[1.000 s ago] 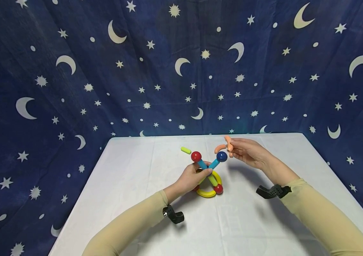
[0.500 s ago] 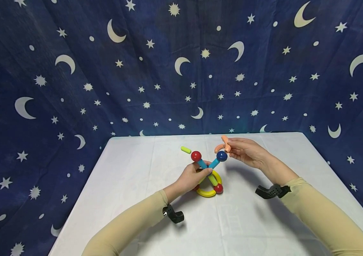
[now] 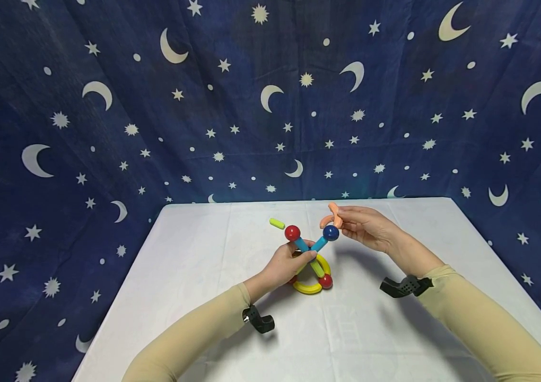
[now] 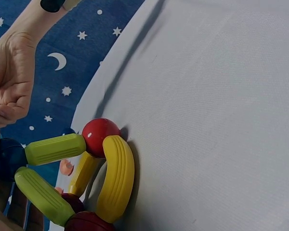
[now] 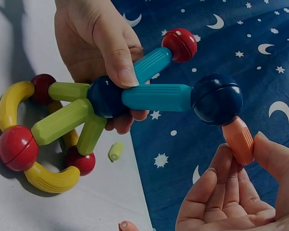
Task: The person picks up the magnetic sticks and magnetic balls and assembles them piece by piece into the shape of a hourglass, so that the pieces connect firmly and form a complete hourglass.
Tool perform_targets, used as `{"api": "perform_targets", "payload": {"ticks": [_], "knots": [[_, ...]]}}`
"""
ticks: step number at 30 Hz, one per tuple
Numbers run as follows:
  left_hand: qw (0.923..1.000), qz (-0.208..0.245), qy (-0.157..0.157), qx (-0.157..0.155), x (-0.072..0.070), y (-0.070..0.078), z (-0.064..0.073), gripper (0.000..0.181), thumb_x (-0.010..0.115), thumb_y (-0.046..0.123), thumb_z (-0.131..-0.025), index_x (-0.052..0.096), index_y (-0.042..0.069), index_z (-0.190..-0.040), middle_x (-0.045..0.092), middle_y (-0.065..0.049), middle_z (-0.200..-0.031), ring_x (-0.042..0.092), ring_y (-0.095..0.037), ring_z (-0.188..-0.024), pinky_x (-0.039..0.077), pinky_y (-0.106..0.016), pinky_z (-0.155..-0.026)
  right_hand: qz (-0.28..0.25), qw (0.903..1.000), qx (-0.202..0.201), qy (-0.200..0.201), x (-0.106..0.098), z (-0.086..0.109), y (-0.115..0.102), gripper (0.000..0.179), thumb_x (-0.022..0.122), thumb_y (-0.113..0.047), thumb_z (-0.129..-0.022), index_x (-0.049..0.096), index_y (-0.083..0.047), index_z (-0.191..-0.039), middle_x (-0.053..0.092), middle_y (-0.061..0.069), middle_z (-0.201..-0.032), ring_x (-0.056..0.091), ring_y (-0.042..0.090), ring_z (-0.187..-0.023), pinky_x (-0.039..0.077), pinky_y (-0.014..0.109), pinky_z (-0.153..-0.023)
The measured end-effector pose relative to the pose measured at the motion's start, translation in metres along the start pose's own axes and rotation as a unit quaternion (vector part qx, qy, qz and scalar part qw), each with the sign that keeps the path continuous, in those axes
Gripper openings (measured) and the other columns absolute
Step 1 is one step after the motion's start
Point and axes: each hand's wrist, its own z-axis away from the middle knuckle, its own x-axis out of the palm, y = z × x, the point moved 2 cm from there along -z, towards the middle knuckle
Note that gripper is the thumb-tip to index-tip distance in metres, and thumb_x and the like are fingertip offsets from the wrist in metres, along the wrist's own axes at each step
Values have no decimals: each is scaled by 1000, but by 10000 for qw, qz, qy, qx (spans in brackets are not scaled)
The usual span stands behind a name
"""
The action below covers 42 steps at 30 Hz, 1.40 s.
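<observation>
A toy build of magnetic rods and balls stands on the table. Yellow curved rods (image 4: 117, 178) and red balls (image 5: 18, 147) form its ring base; lime rods (image 5: 62, 121) rise from there to a dark blue centre ball (image 5: 106, 98). My left hand (image 3: 284, 266) grips the build around that centre ball. Two light blue rods (image 5: 156, 97) branch upward, one tipped with a red ball (image 3: 292, 233), the other with a dark blue ball (image 5: 216, 98). Between thumb and fingers, my right hand (image 3: 368, 228) pinches an orange curved rod (image 5: 239, 142), its end touching the tip's dark blue ball.
Behind the build, a loose lime rod (image 3: 277, 223) lies on the white-covered table (image 3: 194, 254). Another orange curved rod (image 3: 325, 222) lies near the right hand. A navy cloth (image 3: 232, 106) with moons and stars hangs behind the table.
My right hand has moved slightly left, bringing the orange curved rod to the dark blue tip ball. The left hand and the build have stayed in place.
</observation>
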Motion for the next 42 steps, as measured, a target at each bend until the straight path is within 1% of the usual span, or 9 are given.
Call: {"api": "perform_targets", "payload": {"ticks": [3, 10, 14, 19, 24, 31, 36, 39, 42], "knots": [[10000, -7, -4, -23, 0, 0, 0, 28, 67, 32, -101, 72, 15, -122, 69, 0, -99, 58, -18, -90, 43, -35, -78, -35, 10000, 13, 77, -1, 1, 0, 21, 67, -22, -101, 69, -12, -120, 76, 7, -111, 64, 11, -84, 54, 22, -82], [10000, 25, -10, -53, -1, -1, -1, 28, 67, 32, -101, 72, 15, -122, 69, 0, -100, 59, -18, -91, 43, -35, -79, -17, 9999, -55, -130, 0, -1, 0, 17, 64, -21, -103, 72, -12, -116, 75, 8, -113, 63, 11, -87, 54, 22, -83], [10000, -1, -13, -52, -1, 0, 0, 29, 67, 33, -101, 71, 16, -123, 69, 0, -100, 59, -18, -91, 44, -35, -79, 44, 9999, -95, -111, 0, -4, 1, 19, 64, -22, -103, 70, -9, -116, 75, 9, -112, 64, 12, -88, 53, 23, -84], [10000, -1, -24, -38, -1, 0, 0, 29, 67, 33, -101, 71, 16, -124, 70, -1, -100, 60, -18, -91, 45, -35, -79, 156, 9998, -134, -36, 3, -10, 1, 35, 66, -25, -102, 59, -2, -129, 76, 10, -108, 69, 15, -95, 54, 26, -88], [10000, -8, -44, -66, -1, -1, 0, 28, 67, 34, -101, 72, 17, -123, 70, 0, -100, 60, -18, -92, 45, -36, -80, 412, 9989, -180, -136, 8, -16, 0, 52, 65, -27, -102, 49, 6, -138, 75, 12, -104, 70, 21, -104, 54, 30, -94], [10000, 22, -47, -37, -1, -2, -1, 29, 67, 33, -101, 71, 15, -122, 70, 0, -100, 60, -18, -91, 45, -35, -80, 535, 9984, -113, -144, 14, -22, -1, 59, 64, -26, -103, 43, 7, -147, 71, 13, -108, 69, 25, -104, 54, 32, -93], [10000, 88, -27, 9, -1, -2, -2, 28, 67, 31, -100, 71, 14, -123, 70, -1, -99, 60, -16, -89, 45, -33, -78, 681, 9976, -96, -50, 19, -27, -1, 55, 63, -23, -104, 45, 8, -145, 68, 10, -109, 69, 19, -96, 55, 31, -90], [9999, 105, -35, 67, -1, -3, -2, 28, 68, 30, -100, 72, 13, -122, 70, -1, -98, 60, -16, -87, 45, -32, -76, 858, 9962, -114, 11, 22, -29, 0, 52, 63, -22, -103, 48, 9, -142, 66, 14, -116, 68, 19, -95, 56, 32, -87], [9999, 111, -49, 114, -1, -4, -3, 27, 68, 30, -100, 72, 13, -122, 70, -1, -97, 60, -16, -86, 45, -32, -76, 1035, 9946, -120, -15, 24, -31, 0, 50, 65, -22, -102, 52, 8, -140, 63, 19, -124, 67, 21, -100, 56, 33, -87]]}}
